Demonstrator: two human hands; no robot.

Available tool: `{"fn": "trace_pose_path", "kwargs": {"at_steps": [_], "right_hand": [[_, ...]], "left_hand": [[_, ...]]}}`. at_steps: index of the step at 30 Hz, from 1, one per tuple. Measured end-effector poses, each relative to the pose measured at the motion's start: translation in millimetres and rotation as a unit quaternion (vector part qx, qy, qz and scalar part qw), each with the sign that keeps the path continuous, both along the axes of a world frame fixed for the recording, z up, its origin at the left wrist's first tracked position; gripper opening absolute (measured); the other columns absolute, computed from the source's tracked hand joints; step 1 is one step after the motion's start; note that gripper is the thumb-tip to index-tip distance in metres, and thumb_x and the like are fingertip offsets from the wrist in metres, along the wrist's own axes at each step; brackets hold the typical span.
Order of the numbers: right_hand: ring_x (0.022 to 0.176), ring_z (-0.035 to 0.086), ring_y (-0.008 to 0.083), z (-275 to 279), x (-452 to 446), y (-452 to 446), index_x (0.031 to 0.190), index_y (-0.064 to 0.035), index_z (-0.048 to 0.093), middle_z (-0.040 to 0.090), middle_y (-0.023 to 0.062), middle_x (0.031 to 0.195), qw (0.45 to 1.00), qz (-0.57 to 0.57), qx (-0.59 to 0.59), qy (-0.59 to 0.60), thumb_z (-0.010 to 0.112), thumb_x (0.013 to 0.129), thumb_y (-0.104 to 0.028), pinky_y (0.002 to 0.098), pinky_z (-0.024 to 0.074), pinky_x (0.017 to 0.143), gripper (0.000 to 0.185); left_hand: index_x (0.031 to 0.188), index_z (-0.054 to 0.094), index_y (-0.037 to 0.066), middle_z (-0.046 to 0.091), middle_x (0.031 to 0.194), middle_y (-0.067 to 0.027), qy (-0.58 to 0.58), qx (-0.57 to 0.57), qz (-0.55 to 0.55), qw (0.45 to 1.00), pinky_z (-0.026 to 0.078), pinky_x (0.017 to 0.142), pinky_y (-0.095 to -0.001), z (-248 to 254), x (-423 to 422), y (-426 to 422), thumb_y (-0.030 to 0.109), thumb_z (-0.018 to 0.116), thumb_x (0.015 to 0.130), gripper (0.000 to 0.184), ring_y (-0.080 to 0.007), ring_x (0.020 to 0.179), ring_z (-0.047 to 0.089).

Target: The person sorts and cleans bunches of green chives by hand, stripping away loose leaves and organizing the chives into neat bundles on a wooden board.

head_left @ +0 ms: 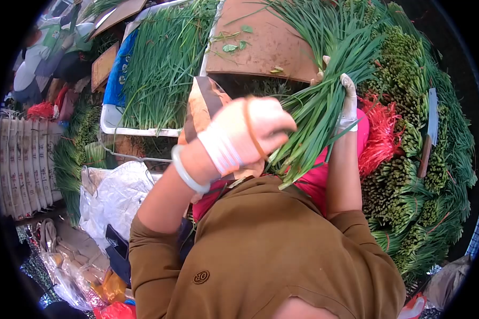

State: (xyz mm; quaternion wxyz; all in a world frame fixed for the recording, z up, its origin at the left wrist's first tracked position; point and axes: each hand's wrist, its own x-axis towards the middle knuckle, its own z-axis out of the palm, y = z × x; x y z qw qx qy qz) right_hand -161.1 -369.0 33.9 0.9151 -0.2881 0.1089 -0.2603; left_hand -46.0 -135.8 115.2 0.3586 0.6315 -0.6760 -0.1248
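Observation:
My right hand [349, 101], in a white glove, is closed around a loose bunch of garlic chives [316, 125]. The green leaves fan out past the hand toward the top, and the cut ends point down at my lap. In front of my body my left hand [253, 127], also gloved, is curled and slightly blurred, close to the left side of the bunch. An orange-brown band [250, 125] runs across its back. What its fingers hold, if anything, is hidden. A pale bangle [185, 171] circles the left wrist.
A white crate [109, 119] of chives stands ahead on the left, beside a brown board [261, 45]. Bundled chives [404, 69] are piled at right, with red ties [379, 135] and a knife [430, 130] on them. Another person [53, 48] is at upper left.

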Motion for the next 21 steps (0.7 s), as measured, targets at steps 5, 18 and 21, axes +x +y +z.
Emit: {"fn": "trace_pose_path", "kwargs": {"at_steps": [5,18,21], "right_hand": [[0.092,0.063,0.0253,5,8,6,0.127,0.0027,0.048,0.055,0.01,0.126,0.999,0.006,-0.033,0.004,0.064,0.079,-0.02,0.0419,0.054,0.085,0.056],[0.087,0.062,0.0243,17,5,12,0.133,0.0047,0.042,0.063,0.0117,0.103,0.994,0.046,-0.085,0.042,0.067,0.075,-0.023,0.0391,0.0505,0.087,0.069],[0.087,0.061,0.0229,16,1,13,0.133,0.0036,0.042,0.062,0.011,0.104,0.998,0.009,-0.054,0.029,0.066,0.076,-0.023,0.0377,0.0491,0.089,0.068]], "left_hand": [[0.093,0.064,0.006,0.06,0.079,-0.0135,-0.01,0.144,0.013,0.989,0.049,0.065,-0.0402,-7,-27,-1,0.027,0.069,0.075,0.028,-0.0325,0.075,0.061],[0.08,0.062,0.001,0.063,0.072,-0.009,0.179,0.034,0.026,0.983,0.048,0.059,-0.0293,-8,-15,-9,0.007,0.06,0.076,0.008,-0.0192,0.065,0.061],[0.084,0.061,0.0,0.064,0.078,-0.0077,0.461,0.046,0.118,0.878,0.048,0.063,-0.027,-5,8,2,0.007,0.058,0.078,0.01,-0.0152,0.07,0.06]]}}
